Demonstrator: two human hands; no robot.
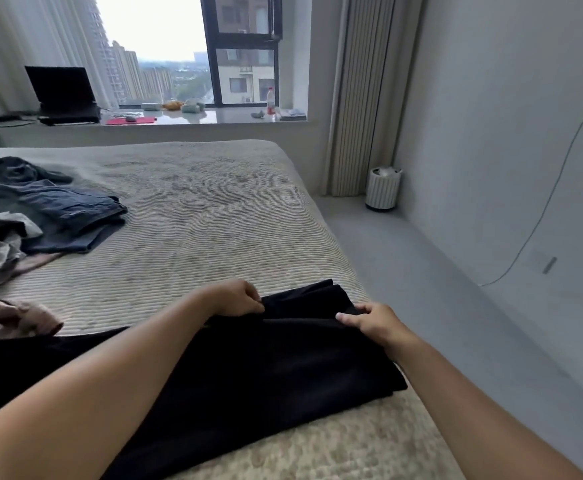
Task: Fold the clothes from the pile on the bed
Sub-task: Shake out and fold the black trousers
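Long black fabric garment (234, 372) lies flat at the near right edge of the beige ribbed bed cover (193, 216), long axis running left-right. Left hand (236, 297) and right hand (373, 322) both pinch its far right end, right hand nearer the edge.

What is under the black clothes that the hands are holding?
The beige bed cover lies under the black garment. Both hands, left and right, pinch its edge. Anything beneath stays hidden.
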